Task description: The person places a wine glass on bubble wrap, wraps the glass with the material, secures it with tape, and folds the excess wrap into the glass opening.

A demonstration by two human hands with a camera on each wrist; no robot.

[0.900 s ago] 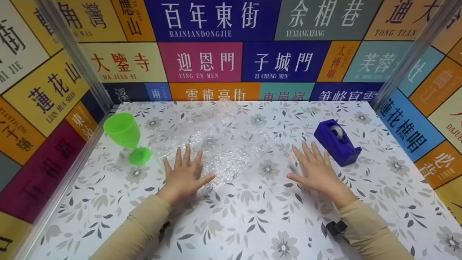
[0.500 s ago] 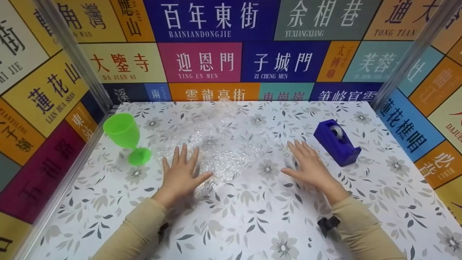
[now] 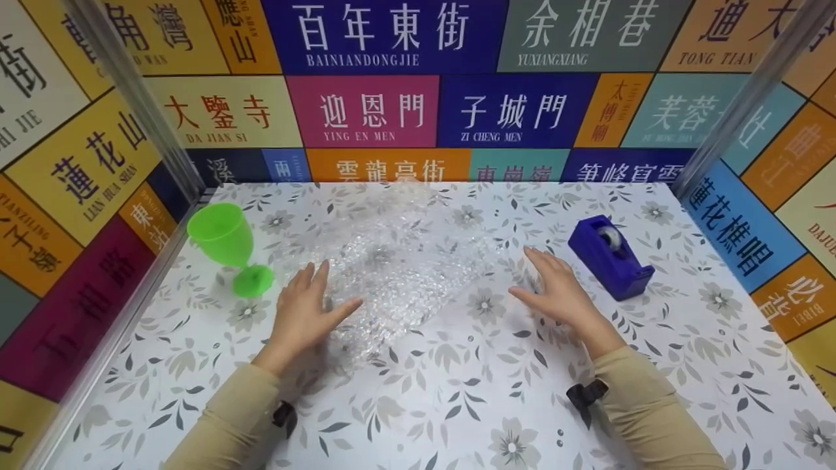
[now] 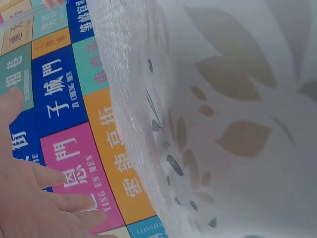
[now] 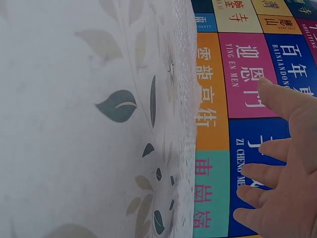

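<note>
A sheet of clear bubble wrap (image 3: 411, 274) lies spread over the middle of the table. My left hand (image 3: 304, 316) is at its left edge, fingers extended and thumb spread, holding nothing. Farther right, my right hand (image 3: 562, 297) hovers beside the sheet with straight fingers and nothing in its grasp. A green plastic goblet (image 3: 225, 238) stands at the left, beyond my left fingertips. The purple tape dispenser (image 3: 610, 261) sits to the right of my right hand, its roll of tape showing. Both wrist views show spread fingers, the left hand (image 4: 39, 198) and the right hand (image 5: 287, 173).
The table (image 3: 509, 405) wears a white cover with grey flowers and leaves. Panels with street names (image 3: 366, 111) wall it in at the back and both sides. Clear corner posts (image 3: 738, 98) rise at the back corners.
My left hand has moved left and turned, its fingers closer together. The right hand has shifted slightly left and rolled inward. Goblet, bubble wrap and dispenser stay where they were.
</note>
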